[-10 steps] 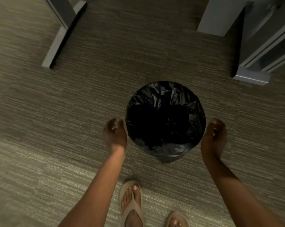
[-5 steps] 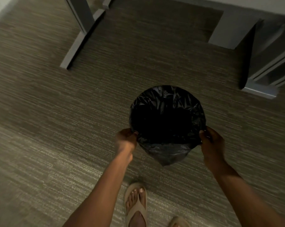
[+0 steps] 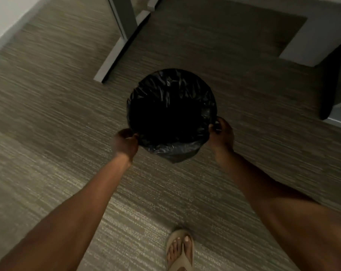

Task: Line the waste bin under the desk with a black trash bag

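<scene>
A round waste bin (image 3: 173, 151) sits on the carpet in front of me, fully wrapped by a black trash bag (image 3: 171, 89) whose edge is folded over the rim. The inside is dark. My left hand (image 3: 124, 142) grips the rim at the near left side. My right hand (image 3: 222, 132) grips the rim at the near right side. Both hands are closed on the bag-covered edge. The bin's own wall is hidden under the plastic.
A grey desk leg with a flat foot (image 3: 116, 53) stands just beyond the bin on the left. A grey panel and cabinet (image 3: 334, 61) stand at the right. A white wall (image 3: 7, 18) runs along the far left. My sandalled foot (image 3: 180, 249) is on the carpet near me.
My hands went from hanging free beside the bin to gripping its rim on both sides. The bin now sits farther from me and closer to the desk leg.
</scene>
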The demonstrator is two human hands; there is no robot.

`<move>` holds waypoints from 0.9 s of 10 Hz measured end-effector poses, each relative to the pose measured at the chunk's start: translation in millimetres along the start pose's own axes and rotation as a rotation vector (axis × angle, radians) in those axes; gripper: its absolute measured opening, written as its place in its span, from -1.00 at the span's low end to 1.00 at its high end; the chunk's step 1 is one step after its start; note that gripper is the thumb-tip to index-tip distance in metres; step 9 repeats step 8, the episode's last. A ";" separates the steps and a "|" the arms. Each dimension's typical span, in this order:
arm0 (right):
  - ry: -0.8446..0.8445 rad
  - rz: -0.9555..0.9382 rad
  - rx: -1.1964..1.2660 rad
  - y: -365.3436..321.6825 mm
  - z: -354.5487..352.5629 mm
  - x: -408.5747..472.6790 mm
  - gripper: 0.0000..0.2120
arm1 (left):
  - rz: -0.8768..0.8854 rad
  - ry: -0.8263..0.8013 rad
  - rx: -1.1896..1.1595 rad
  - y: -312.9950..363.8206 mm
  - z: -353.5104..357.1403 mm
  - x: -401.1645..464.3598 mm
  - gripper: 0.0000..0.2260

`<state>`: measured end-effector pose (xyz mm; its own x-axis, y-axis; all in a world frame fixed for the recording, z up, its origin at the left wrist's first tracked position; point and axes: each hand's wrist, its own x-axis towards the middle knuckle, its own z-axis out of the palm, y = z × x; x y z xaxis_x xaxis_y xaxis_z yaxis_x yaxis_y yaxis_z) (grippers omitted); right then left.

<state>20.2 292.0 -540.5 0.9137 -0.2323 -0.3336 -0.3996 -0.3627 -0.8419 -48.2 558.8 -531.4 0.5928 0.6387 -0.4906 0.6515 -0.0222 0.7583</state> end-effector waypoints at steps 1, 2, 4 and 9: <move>0.026 0.039 0.026 -10.5 20.4 14.0 -0.70 | 0.021 -0.053 -0.033 6.9 -2.1 19.3 -0.78; 0.011 0.051 -0.027 -9.0 27.3 20.4 -0.69 | 0.029 -0.116 -0.070 6.2 -0.7 26.7 -0.78; -0.039 0.041 -0.056 -5.6 25.0 23.0 -0.68 | 0.003 -0.083 -0.030 9.9 4.4 25.8 -0.74; -0.075 -0.480 -0.720 -42.3 -19.5 -15.7 -0.31 | 0.513 -0.031 0.661 34.5 -0.9 -30.7 -0.13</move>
